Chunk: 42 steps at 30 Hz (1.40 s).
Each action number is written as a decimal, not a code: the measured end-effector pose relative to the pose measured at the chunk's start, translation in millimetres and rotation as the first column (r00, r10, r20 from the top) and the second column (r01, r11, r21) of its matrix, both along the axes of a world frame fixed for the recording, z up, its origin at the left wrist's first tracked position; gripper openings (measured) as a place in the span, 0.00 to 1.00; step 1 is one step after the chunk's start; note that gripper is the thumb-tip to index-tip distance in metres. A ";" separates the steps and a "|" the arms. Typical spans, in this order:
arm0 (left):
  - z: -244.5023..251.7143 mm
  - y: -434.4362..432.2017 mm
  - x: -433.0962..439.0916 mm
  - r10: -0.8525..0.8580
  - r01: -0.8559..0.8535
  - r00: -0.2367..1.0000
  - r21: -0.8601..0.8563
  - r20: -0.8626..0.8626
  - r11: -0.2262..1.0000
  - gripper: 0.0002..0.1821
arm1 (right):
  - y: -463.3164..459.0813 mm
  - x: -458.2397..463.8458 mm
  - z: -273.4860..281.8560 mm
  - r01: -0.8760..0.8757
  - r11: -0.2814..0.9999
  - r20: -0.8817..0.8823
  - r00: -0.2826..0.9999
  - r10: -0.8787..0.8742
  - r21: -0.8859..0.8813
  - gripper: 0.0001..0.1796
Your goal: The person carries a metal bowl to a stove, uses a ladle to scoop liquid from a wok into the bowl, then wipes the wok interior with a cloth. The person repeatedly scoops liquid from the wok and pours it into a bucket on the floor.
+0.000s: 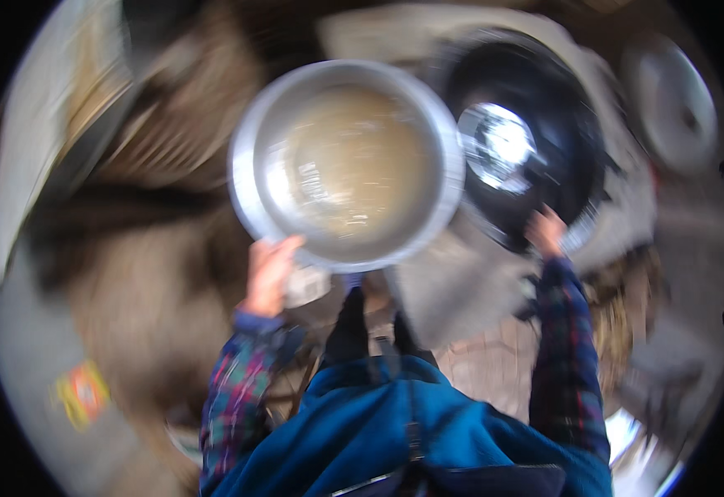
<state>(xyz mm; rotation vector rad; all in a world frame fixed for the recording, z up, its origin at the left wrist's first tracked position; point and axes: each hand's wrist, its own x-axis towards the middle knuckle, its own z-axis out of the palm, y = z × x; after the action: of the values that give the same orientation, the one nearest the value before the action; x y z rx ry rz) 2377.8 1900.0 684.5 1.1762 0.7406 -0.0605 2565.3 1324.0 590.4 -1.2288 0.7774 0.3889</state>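
Observation:
My left hand (272, 273) grips the near left rim of a wide metal basin (247, 186). Cloudy yellowish-brown liquid (362, 161) covers the basin's bottom. To the right, a large black wok (561, 118) sits in a pale surround, and a bright reflection (500, 146) shows inside it. My right hand (546, 231) is over the wok's near edge. Blur hides whether its fingers hold anything. The basin's right rim overlaps the wok's left side in view.
A pale stove-like ledge (632, 205) surrounds the wok. A round, light-coloured lid or dish (676, 105) lies at the far right. On the left are a pale panel (32, 136) and a yellow-and-red packet (82, 394). Brick paving (492, 357) shows near my legs.

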 end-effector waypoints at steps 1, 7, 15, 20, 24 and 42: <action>-10.1 25.0 7.7 -0.063 0.089 0.989 0.200 -0.132 0.976 0.14 | 36.4 -2.7 -5.6 0.003 0.988 -0.006 1.000 -0.004 -0.156 0.28; -29.7 86.9 -35.4 0.110 -0.082 0.984 0.186 -0.143 0.979 0.23 | 193.6 28.2 7.9 -0.003 0.994 -0.129 0.992 0.017 0.109 0.07; -15.8 77.9 -37.0 0.072 -0.044 0.991 0.227 -0.116 0.973 0.21 | 211.7 -8.5 80.1 -0.068 0.912 -0.088 0.990 0.113 0.405 0.14; -22.4 68.1 -43.4 0.076 -0.044 0.988 0.229 -0.133 0.973 0.18 | 208.2 -44.7 164.1 -0.321 0.928 0.033 0.947 0.321 0.187 0.25; -27.5 57.9 -36.8 0.041 -0.021 0.997 0.262 -0.073 0.965 0.16 | 215.5 -66.7 220.2 -0.434 0.900 0.087 0.898 0.430 0.028 0.28; -31.9 82.6 -13.8 -0.010 0.035 0.995 0.248 -0.102 0.968 0.21 | 206.0 -39.4 118.2 0.007 0.423 0.337 0.617 0.711 -0.906 0.31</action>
<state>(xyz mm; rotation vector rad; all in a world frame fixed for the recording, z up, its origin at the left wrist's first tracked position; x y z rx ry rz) 2364.1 1982.6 652.6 1.4301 0.8403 -0.0460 2525.9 1530.0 708.5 -2.3666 -0.1207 -0.1902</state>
